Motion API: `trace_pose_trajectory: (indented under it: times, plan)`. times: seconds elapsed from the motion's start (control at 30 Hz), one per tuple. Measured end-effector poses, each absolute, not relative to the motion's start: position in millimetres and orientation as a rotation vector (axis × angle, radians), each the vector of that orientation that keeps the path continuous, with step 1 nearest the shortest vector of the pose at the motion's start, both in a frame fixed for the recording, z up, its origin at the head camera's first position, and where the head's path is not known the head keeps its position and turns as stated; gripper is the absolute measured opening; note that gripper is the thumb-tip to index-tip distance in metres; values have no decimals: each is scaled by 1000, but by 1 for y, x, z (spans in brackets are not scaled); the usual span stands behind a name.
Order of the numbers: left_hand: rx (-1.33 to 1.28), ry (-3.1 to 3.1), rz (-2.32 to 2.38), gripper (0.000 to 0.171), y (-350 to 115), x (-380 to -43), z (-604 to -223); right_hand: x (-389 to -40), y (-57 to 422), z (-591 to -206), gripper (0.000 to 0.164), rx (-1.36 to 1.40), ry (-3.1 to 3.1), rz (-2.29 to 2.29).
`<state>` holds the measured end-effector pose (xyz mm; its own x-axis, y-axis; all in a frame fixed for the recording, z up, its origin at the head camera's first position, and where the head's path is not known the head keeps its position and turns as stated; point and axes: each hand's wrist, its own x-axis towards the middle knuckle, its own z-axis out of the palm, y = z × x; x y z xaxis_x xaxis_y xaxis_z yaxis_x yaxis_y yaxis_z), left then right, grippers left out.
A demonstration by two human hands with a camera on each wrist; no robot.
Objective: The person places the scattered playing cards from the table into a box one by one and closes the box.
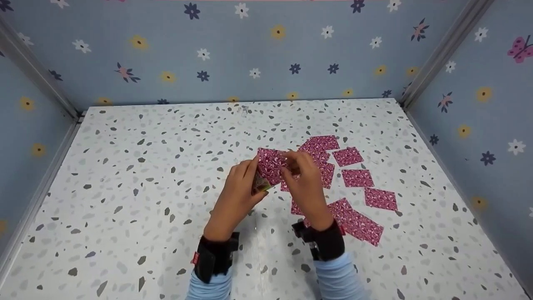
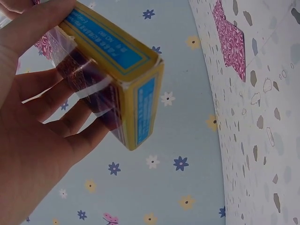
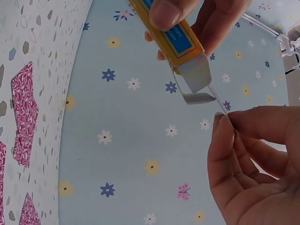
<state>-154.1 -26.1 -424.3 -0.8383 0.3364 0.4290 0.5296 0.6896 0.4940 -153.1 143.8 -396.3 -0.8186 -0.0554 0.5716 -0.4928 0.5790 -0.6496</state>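
My left hand (image 1: 237, 189) grips a small yellow and blue card box (image 2: 112, 44), thumb on one side and fingers on the other. At the end toward the right hand, the box's flaps (image 3: 194, 77) stand open. A playing card (image 1: 271, 166) with a pink and white swirl back sits at that open end. My right hand (image 1: 306, 179) pinches the card's edge between thumb and forefinger; in the right wrist view it shows as a thin line running into the box. Both hands are held above the table.
Several more pink-backed cards lie on the speckled white table (image 1: 125, 187), right of the hands: single cards (image 1: 357, 178) in a curve and an overlapping group (image 1: 354, 223) near the right wrist. Flower-patterned panels (image 1: 233, 50) enclose the back and sides.
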Motion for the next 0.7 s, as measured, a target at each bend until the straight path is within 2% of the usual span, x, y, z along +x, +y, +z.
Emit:
trace_pose_trajectory:
  times: [0.17, 0.43, 0.7]
  plan:
    - [-683, -2595, -890, 79, -26, -154, -424, -152, 140, -399, 31, 447, -2384, 1076]
    - [-704, -2587, -855, 80, -25, -153, -423, -150, 134, -402, 25, 465, -2455, 929]
    - [-701, -2599, -856, 79, -26, -154, -423, -148, 131, -402, 22, 487, -2489, 967]
